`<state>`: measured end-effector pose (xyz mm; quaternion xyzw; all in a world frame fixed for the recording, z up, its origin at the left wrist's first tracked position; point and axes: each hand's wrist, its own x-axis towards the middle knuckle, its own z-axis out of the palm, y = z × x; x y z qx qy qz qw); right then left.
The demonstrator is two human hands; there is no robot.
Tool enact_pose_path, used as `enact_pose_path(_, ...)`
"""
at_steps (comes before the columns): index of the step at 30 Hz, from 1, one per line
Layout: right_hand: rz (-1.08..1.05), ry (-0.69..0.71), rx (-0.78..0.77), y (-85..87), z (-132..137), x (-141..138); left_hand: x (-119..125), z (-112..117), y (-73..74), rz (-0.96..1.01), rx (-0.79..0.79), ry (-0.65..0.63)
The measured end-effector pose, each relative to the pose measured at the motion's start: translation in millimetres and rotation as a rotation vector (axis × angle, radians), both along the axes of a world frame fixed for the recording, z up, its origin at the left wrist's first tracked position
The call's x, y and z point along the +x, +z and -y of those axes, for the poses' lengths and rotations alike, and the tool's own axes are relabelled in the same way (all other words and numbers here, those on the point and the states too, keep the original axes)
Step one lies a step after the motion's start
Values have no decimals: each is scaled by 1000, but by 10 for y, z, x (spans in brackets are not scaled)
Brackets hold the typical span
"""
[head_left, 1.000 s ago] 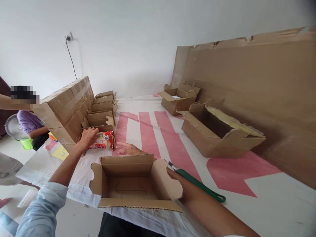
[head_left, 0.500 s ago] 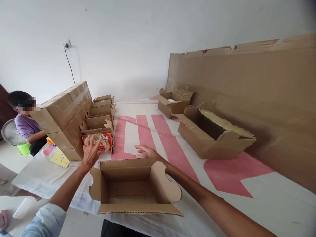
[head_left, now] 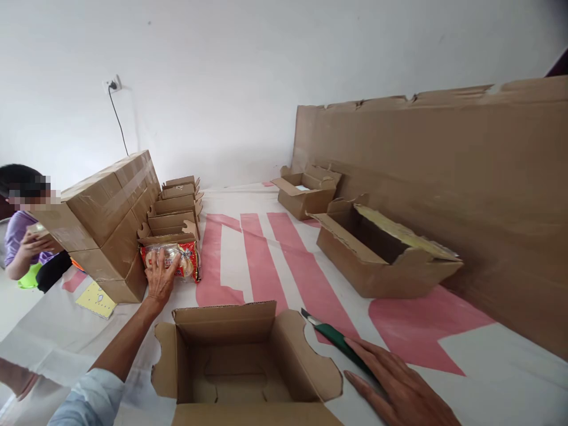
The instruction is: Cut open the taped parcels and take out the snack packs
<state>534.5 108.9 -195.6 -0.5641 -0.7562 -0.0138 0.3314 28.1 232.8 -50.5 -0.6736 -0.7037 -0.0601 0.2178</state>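
Note:
My left hand (head_left: pixel 160 279) is laid over a red and clear packet of round crackers (head_left: pixel 190 261), its fingers spread across the front. The packet rests against the nearest of a row of small cardboard boxes (head_left: pixel 171 223). Low on the right, my right hand (head_left: pixel 390 384) has its fingers and thumb along both sides of a green utility knife (head_left: pixel 331 335). The knife's blade end points away to the left; the rear of its handle is hidden by the hand. Between my arms stands an open cardboard box (head_left: pixel 224 324) with its flaps out and nothing visible inside.
Taped cartons (head_left: pixel 110 201) are stacked at the left. Two open boxes (head_left: pixel 377 260) stand at the right, before a tall cardboard sheet (head_left: pixel 426 154). A yellow card (head_left: pixel 95 299) lies near the left edge of the cloth (head_left: pixel 231 248). A person (head_left: pixel 26 236) sits beyond the cartons.
My right hand has drawn back toward me and to the right, onto the utility knife, which is now visible. My left hand has come down onto the cracker packet. The view has shifted slightly.

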Motion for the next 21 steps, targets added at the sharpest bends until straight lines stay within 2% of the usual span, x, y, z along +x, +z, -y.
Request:
enact_pose_path(5, 40, 17, 59, -103, -9, 21, -4, -89, 36, 7, -13, -19)
enact_pose_path(14, 60, 1, 117, -110, 10, 7, 24, -419, 75, 20, 8, -24)
enact_pose_path(21, 84, -12, 89, -115, 11, -6, 104, -644, 248, 47, -8, -40)
